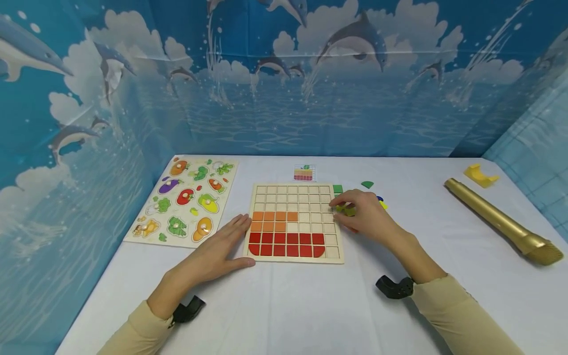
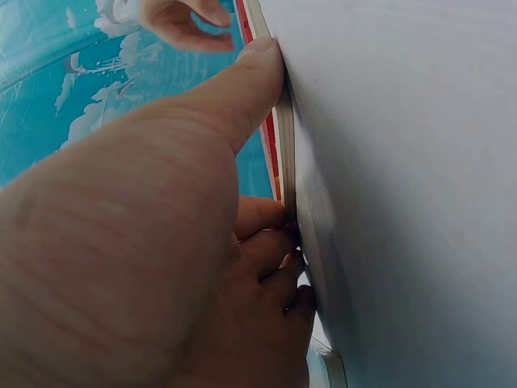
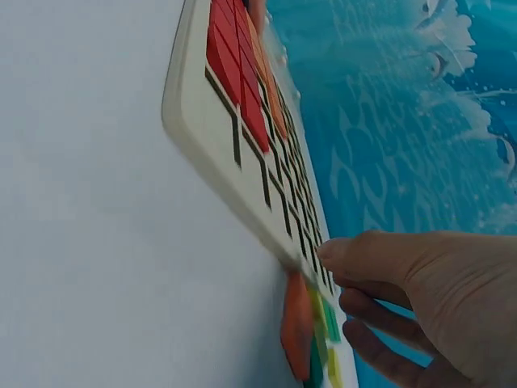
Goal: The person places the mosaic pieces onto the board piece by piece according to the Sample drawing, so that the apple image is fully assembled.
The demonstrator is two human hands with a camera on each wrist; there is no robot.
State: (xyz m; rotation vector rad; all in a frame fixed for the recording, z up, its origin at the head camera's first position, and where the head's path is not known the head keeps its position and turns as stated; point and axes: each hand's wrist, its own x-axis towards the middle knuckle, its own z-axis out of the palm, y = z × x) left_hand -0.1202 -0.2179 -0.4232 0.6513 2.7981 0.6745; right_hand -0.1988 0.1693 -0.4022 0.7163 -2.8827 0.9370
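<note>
With fingers extended, the left hand (image 1: 217, 251) touches the left side of the central wooden grid board (image 1: 304, 198), likely steadying it, while the loosely bent, seemingly empty right hand (image 1: 366, 213) is at its right edge.

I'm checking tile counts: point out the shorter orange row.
The lower orange row, directly above the red tiles; it has three tiles, whereas the upper orange row has four.

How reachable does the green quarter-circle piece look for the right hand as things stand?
Probably yes: the green quarter-circle piece lies just beyond the right hand, uncovered, with only bare tablecloth visible between.
</note>
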